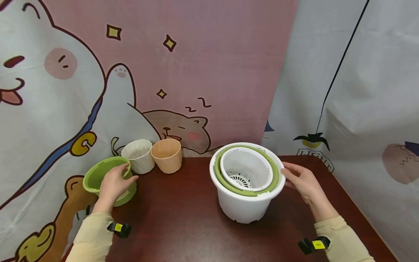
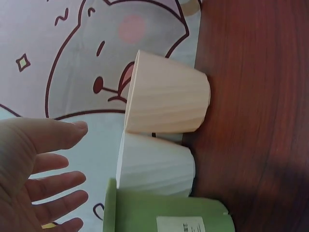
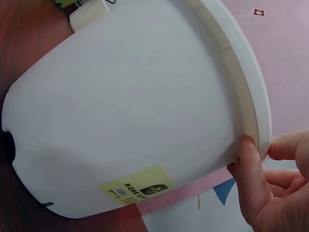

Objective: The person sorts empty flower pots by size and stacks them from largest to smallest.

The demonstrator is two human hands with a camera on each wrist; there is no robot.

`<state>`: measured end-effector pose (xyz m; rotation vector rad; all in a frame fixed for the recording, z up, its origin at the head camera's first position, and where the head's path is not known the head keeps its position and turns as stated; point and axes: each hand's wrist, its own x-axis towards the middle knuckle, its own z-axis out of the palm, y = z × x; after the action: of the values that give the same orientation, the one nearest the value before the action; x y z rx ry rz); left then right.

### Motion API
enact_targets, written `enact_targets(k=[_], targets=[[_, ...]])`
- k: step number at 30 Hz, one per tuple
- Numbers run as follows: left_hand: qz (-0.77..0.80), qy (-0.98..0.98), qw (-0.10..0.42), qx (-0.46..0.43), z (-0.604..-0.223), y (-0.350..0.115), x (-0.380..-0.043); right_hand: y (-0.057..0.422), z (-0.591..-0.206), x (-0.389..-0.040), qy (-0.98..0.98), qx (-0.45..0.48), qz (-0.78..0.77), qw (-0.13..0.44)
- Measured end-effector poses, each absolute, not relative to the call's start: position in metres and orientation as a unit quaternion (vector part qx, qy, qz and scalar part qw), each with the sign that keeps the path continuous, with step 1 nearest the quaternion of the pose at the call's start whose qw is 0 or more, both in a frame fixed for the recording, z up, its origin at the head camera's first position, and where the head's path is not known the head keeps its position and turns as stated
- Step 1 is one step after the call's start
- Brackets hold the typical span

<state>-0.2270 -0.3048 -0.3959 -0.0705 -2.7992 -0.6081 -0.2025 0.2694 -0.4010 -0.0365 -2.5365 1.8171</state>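
At the left in the head view, my left hand hovers over a green flower pot, its fingers loosely spread and holding nothing. The left wrist view has the fingertips apart from that pot's rim. My right hand pinches the rim of a large white flower pot between thumb and fingers. The right wrist view puts the thumb and fingers on either side of this rim, with a yellow label on the wall. Nested inside are another green pot and a smaller white pot with a slotted bottom.
A small white ribbed pot and a peach ribbed pot stand side by side at the back of the dark red table, right of the green pot. A cartoon-printed cloth hangs behind the table.
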Motion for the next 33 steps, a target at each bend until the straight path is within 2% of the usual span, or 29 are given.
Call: enact_targets(k=[33], targets=[[-0.123,-0.987,0.101,0.022,-0.415,-0.335,-0.236,0.27,-0.401,-0.202,-0.808,-0.004,0.589,0.013]])
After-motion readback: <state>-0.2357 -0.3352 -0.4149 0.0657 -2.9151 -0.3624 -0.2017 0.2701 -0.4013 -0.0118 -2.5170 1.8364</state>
